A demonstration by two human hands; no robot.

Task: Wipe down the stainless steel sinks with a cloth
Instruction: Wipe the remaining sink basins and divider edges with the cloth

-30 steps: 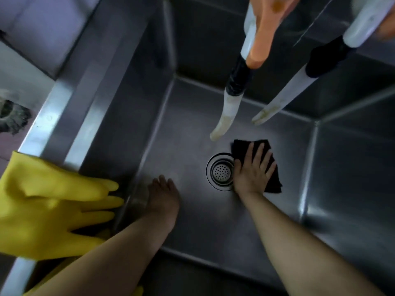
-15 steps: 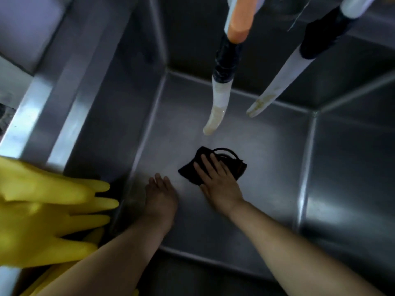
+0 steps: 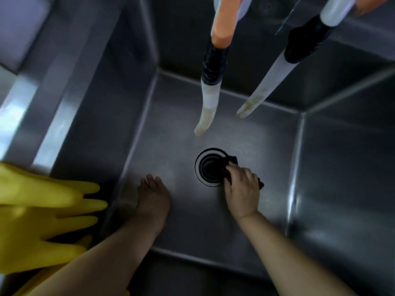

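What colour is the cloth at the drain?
Dark, near black cloth, under the right hand; head view.

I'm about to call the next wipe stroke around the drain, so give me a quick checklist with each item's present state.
1. Cloth in hand: ok. The right hand is bunched over the dark cloth.
2. Cloth on target: ok. It overlaps the right edge of the drain.
3. Left hand out of the stroke path: ok. It rests flat on the sink floor, left of the drain.
4. Hoses overhead: ok. Both hose ends hang above the floor, no water seen running.
5. Yellow gloves: ok. They lie over the left rim, outside the basin.
6. Floor already clean: cannot tell, the light is dim.
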